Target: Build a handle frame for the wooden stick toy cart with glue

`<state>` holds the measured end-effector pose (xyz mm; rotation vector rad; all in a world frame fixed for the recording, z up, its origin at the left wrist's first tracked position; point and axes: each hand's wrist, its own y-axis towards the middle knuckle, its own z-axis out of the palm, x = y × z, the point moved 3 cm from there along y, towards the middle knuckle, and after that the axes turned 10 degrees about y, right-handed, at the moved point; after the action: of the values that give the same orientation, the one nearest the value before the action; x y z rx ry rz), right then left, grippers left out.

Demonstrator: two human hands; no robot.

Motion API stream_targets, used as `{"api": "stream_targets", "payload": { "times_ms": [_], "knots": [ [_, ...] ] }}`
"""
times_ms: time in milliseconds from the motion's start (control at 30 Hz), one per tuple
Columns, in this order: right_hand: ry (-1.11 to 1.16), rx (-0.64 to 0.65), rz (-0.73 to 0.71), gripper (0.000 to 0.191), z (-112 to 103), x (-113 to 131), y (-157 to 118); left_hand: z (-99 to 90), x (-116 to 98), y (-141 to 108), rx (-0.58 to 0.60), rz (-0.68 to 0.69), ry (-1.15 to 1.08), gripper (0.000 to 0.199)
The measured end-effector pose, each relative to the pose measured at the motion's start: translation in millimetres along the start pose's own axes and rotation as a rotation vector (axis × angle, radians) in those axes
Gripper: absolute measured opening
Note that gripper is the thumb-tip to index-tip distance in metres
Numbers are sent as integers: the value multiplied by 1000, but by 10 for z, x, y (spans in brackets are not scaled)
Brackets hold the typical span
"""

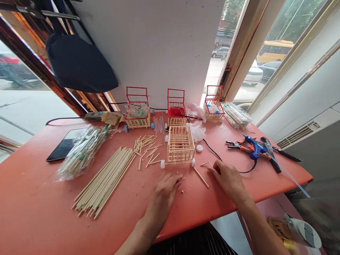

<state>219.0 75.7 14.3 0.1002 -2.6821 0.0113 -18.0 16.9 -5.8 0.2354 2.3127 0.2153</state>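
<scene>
My left hand [163, 191] rests low over the table in front of a small cart frame, thumb and forefinger pinched together; what lies between the fingertips is too small to make out. My right hand [228, 179] is curled at the right, its fingertips on a thin short stick [210, 164]. Between the hands and behind them stands the cart [181, 145], built of pale wooden sticks with white bottle-cap wheels. One loose stick [201, 177] lies at its front right. Tiny crumbs [182, 191] are scattered beside my left fingertips.
Long sticks [106, 180] and cut pieces [148, 150] lie left. Three red-trimmed carts [138, 120] line the wall. A blue glue gun [255, 147], with its cord, and pliers [236, 144] lie right. Bagged sticks [85, 148] partly cover a dark tablet [60, 150].
</scene>
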Motion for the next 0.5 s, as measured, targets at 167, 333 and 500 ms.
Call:
{"api": "stream_targets", "payload": {
  "times_ms": [167, 333, 500],
  "knots": [
    [30, -3, 0, 24, -41, -37, -18, -53, -29, 8, -30, -59, -93, 17],
    [126, -126, -111, 27, -136, -81, -195, -44, -71, 31, 150, -210, -477, 21],
    [369, -9, -239, 44, -136, 32, -449, 72, -235, 94, 366, -240, -725, 36]
  ]
}}
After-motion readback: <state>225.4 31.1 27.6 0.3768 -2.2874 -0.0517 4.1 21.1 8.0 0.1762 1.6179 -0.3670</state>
